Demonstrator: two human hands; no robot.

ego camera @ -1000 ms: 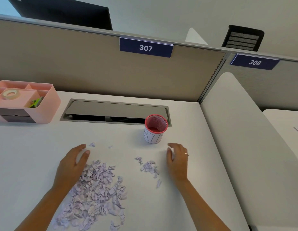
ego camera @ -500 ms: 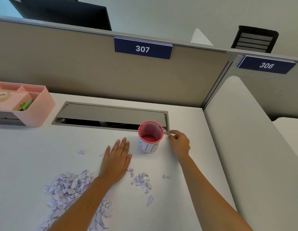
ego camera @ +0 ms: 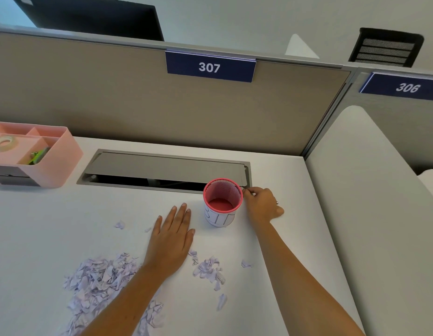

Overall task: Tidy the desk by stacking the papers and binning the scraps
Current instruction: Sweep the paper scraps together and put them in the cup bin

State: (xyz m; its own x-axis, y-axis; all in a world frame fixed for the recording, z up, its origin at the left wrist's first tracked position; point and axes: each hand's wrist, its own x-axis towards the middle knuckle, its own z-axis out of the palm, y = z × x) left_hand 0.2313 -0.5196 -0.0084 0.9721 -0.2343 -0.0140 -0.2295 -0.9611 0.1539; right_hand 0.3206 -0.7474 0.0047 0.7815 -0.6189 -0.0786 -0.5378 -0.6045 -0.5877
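Note:
A pink mesh cup [ego camera: 222, 197] with a white "BIN" label stands on the white desk [ego camera: 40, 226], just in front of the cable hatch. My right hand [ego camera: 261, 204] is at the cup's right rim, thumb and forefinger pinched on a small pale paper scrap [ego camera: 243, 188]. My left hand [ego camera: 173, 236] lies flat on the desk left of the cup, holding nothing. A big heap of torn lilac scraps [ego camera: 99, 282] lies at the lower left, partly under my left forearm. A smaller cluster of scraps [ego camera: 208, 270] lies between my arms. No paper sheets are in view.
A pink desk organiser [ego camera: 53, 161] with a tape roll stands at the far left. The grey cable hatch [ego camera: 167, 168] is partly open behind the cup. A beige partition [ego camera: 162, 112] closes the back, and a white divider [ego camera: 370, 214] bounds the right side.
Both hands moved away from the scraps toward the cup: the left from the big heap to flat beside the cup, the right up to the rim with fingers pinched.

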